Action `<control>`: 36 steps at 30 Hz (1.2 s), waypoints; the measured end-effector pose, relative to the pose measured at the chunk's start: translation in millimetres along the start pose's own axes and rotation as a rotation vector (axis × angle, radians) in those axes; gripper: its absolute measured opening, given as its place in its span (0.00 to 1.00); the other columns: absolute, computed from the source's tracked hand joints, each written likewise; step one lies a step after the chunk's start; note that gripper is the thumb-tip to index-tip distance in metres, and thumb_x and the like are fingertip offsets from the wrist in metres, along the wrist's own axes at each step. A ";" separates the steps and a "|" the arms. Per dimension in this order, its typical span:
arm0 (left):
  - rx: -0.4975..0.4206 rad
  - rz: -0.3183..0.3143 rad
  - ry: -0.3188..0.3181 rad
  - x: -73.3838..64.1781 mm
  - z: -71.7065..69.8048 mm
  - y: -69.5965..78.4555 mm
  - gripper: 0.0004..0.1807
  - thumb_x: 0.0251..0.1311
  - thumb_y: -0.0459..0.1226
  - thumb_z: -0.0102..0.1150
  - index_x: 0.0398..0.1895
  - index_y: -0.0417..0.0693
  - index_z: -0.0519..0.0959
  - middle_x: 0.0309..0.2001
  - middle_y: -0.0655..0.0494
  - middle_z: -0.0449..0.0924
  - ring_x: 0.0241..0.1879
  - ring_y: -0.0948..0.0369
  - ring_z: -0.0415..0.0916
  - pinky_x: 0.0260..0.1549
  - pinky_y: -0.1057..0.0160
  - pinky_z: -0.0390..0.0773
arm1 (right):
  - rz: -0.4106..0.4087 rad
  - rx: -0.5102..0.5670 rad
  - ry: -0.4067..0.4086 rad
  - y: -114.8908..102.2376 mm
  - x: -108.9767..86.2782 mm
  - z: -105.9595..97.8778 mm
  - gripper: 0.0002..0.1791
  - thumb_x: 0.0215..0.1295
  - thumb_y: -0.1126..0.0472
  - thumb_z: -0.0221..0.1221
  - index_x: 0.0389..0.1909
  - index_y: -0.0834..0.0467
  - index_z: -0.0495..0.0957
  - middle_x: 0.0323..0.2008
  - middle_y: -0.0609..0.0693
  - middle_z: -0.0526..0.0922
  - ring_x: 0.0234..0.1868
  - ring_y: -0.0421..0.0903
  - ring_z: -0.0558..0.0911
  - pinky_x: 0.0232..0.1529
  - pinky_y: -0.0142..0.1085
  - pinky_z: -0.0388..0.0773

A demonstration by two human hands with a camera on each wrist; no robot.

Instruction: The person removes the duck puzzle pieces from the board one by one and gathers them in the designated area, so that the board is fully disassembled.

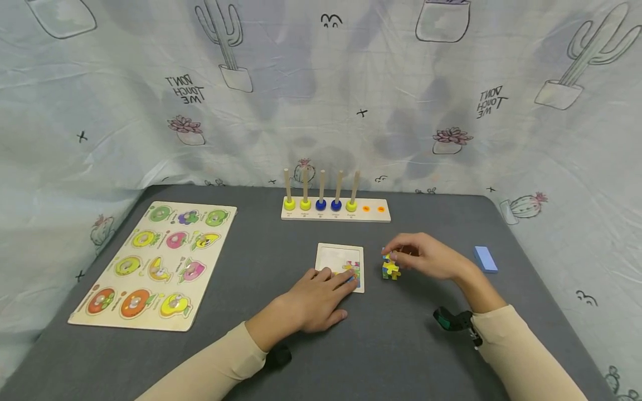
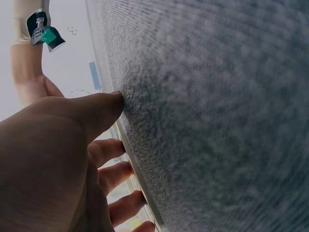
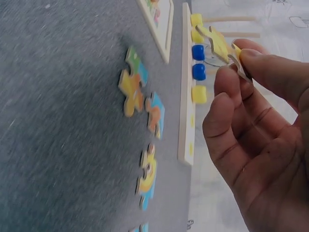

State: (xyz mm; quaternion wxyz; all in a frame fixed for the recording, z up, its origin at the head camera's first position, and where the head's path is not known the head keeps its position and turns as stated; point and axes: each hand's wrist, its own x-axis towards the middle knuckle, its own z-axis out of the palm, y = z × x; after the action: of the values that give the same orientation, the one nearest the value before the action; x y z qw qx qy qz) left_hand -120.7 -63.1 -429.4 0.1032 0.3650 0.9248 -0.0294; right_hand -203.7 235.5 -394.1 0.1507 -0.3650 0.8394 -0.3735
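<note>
My right hand [image 1: 426, 256] pinches a yellow jigsaw piece [image 3: 218, 47] between thumb and fingertips, raised over the table in the right wrist view. Below it, several loose jigsaw pieces [image 1: 390, 272] lie close together; a yellow piece [image 3: 129, 93] and one with an orange patch [image 3: 154, 116] show there. Left of them lies a small wooden puzzle tray [image 1: 328, 253], with some colourful pieces fitted at its lower right. My left hand [image 1: 318, 298] rests over the tray's near edge, fingers extended and partly covering those pieces. Its thumb [image 2: 104, 108] reaches out near the grey tabletop.
A wooden peg counter [image 1: 336, 217] with yellow and blue rings stands at the back. The large fruit puzzle board [image 1: 200, 303] covers the left side. A blue block [image 1: 485, 259] lies beyond my right wrist. Printed cloth [image 1: 321, 111] hangs behind the table.
</note>
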 end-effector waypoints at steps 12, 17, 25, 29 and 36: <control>0.017 0.006 0.013 0.0 1.7 -1.6 0.36 0.76 0.60 0.45 0.83 0.65 0.55 0.81 0.64 0.53 0.68 0.59 0.63 0.64 0.51 0.67 | -0.034 -0.029 0.014 11.2 -17.1 -0.4 0.12 0.78 0.65 0.54 0.54 0.59 0.84 0.44 0.51 0.84 0.32 0.44 0.80 0.34 0.35 0.79; 0.014 0.011 0.014 -0.3 1.0 -2.3 0.36 0.76 0.60 0.45 0.82 0.64 0.55 0.82 0.64 0.52 0.68 0.59 0.63 0.64 0.51 0.67 | 0.011 -0.015 0.001 18.0 -22.8 0.2 0.12 0.78 0.64 0.55 0.55 0.59 0.83 0.46 0.52 0.85 0.34 0.48 0.82 0.35 0.35 0.79; 0.007 0.018 0.016 -0.1 -0.2 -1.7 0.35 0.76 0.59 0.45 0.82 0.64 0.55 0.82 0.64 0.51 0.68 0.59 0.63 0.64 0.51 0.67 | 0.101 -0.043 0.012 30.0 -34.3 -1.5 0.11 0.77 0.61 0.58 0.54 0.57 0.83 0.41 0.49 0.85 0.35 0.47 0.81 0.36 0.35 0.78; -0.004 0.017 0.016 -0.1 -0.3 -1.1 0.36 0.76 0.59 0.45 0.83 0.64 0.55 0.82 0.64 0.51 0.67 0.59 0.62 0.64 0.51 0.67 | 0.120 -0.035 0.022 35.8 -37.5 -1.7 0.10 0.76 0.61 0.59 0.53 0.57 0.83 0.39 0.48 0.85 0.35 0.46 0.81 0.37 0.34 0.78; -0.004 0.005 0.003 -0.5 1.4 -1.0 0.36 0.77 0.59 0.44 0.83 0.65 0.54 0.82 0.64 0.51 0.69 0.59 0.62 0.65 0.50 0.66 | 0.115 -0.014 0.015 39.7 -36.9 0.9 0.10 0.75 0.62 0.60 0.52 0.58 0.83 0.39 0.48 0.86 0.35 0.43 0.81 0.38 0.34 0.78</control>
State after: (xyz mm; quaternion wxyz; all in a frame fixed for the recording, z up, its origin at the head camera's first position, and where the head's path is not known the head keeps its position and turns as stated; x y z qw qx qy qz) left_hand -120.7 -64.3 -430.7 0.1026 0.3674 0.9240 -0.0269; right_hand -197.7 279.8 -424.7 0.1630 -0.3141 0.8627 -0.3613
